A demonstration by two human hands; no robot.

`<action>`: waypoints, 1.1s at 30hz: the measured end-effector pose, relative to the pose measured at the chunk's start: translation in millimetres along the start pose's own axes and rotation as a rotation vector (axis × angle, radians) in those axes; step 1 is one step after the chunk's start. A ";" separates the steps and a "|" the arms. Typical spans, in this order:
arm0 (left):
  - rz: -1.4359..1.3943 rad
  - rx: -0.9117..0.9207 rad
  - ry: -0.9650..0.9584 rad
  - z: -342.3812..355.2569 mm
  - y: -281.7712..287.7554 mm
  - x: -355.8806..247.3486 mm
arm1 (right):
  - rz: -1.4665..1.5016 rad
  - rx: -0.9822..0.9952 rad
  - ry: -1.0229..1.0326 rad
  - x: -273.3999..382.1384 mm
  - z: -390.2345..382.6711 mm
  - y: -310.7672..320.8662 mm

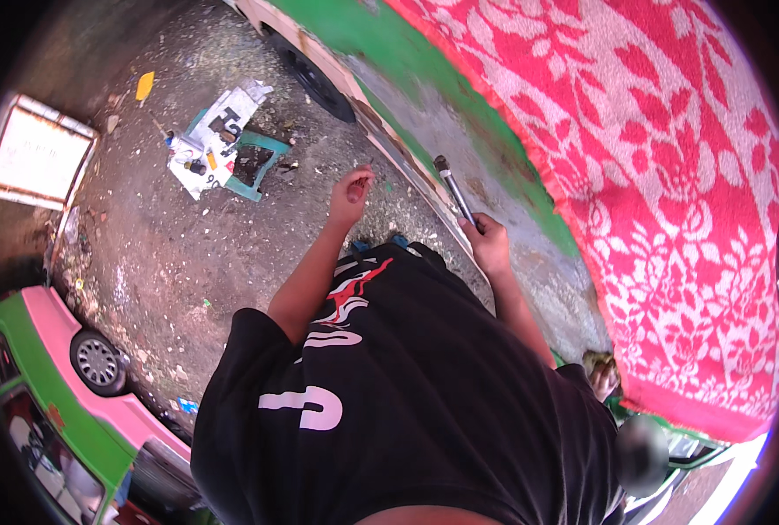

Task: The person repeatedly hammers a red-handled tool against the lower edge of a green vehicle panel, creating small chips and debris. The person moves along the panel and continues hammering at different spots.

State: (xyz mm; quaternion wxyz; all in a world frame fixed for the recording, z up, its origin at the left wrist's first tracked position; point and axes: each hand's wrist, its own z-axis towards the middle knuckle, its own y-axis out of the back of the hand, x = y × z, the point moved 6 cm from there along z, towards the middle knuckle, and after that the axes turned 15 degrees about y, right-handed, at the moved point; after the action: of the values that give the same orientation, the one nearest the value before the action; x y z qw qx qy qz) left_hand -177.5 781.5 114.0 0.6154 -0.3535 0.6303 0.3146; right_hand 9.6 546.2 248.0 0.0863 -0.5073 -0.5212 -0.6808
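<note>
My right hand (489, 243) grips the lower end of a slim hammer-like tool (456, 192) with a silvery shaft and a small dark head. The tool points up and left, beside the car's side panel (477, 127), which has green paint and bare grey patches. I cannot make out the exact shape of its head. My left hand (352, 192) hangs over the rough ground, apart from the panel. Its fingers are loosely curled, with the reddish palm partly showing and nothing plainly held.
A red and white floral cloth (652, 175) covers the car's upper right part. A dark wheel (315, 79) sits under the panel's far end. On the left, a low teal stool (258, 166) bears printed sheets and small items. A green and pink car (74, 376) stands lower left.
</note>
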 end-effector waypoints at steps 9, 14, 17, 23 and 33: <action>0.077 -0.198 0.075 0.8 20.4 0.3 | 0.129 0.147 0.032 -12.8 42.7 -22.2; 0.143 -0.199 0.099 7.9 26.0 -13.4 | 0.131 0.152 0.033 -14.0 52.4 -31.3; 0.066 -0.217 0.064 29.4 41.7 -17.7 | 0.150 0.130 0.043 3.5 71.2 -41.5; -0.042 -0.214 -0.003 84.6 80.8 -26.9 | 0.094 0.086 0.078 41.0 118.2 -66.0; -0.065 -0.159 -0.129 210.6 167.1 -85.9 | 0.105 0.047 -0.003 136.3 177.9 -129.3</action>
State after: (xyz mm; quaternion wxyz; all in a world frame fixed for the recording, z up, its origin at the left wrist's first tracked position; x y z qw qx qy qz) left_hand -200.7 1054.0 183.9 0.6345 -0.4006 0.5506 0.3657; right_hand -31.2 801.2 263.6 0.1331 -0.5330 -0.5100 -0.6620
